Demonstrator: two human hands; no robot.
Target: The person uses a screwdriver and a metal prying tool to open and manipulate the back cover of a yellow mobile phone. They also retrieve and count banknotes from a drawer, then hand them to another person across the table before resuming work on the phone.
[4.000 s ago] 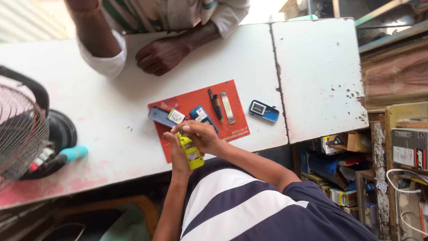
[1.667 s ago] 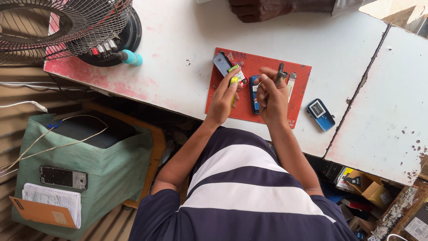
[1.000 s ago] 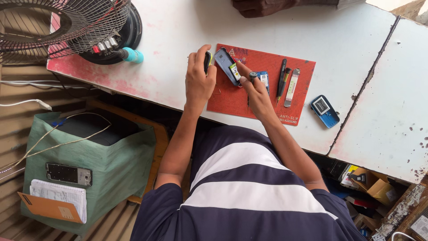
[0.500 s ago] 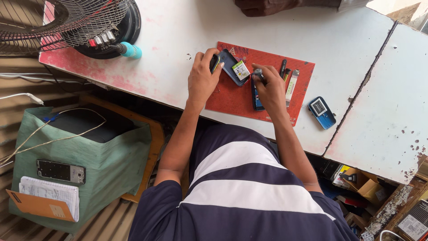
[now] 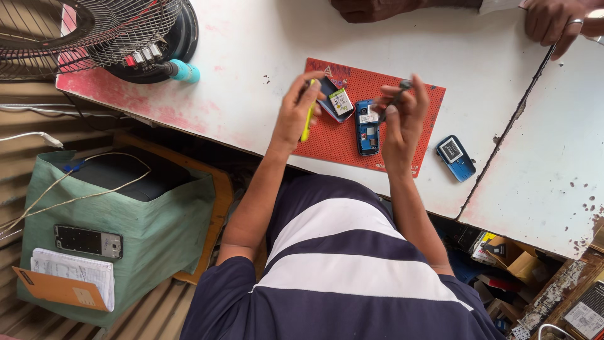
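Seen from above, a person in a navy and white striped shirt works at a white table (image 5: 264, 50) over a red mat (image 5: 333, 135). Their left hand (image 5: 296, 113) is closed around a thin yellow tool (image 5: 308, 119), which runs down along the fingers and points toward the person's body. Just beyond that grip, on its thumb side, a dark phone part with a small white and green battery (image 5: 340, 101) rests on the mat, touching or nearly touching the fingertips. Their right hand (image 5: 402, 116) is raised a little above the mat, fingers pinched narrowly on a slim dark tool (image 5: 395, 97), blurred, whose tip points toward the left hand. Directly beside this grip, between the two hands, an opened blue phone (image 5: 367, 127) lies flat on the mat with its insides showing. Well off to the outer side of the right hand, off the mat, a second small blue device (image 5: 454, 157) lies on the bare table. Far beyond the left hand, at the table's corner, stands a black fan (image 5: 94, 31) with a wire grille and a teal knob (image 5: 184, 70). Across the table, another person's hands (image 5: 553, 22) rest at the far edge.
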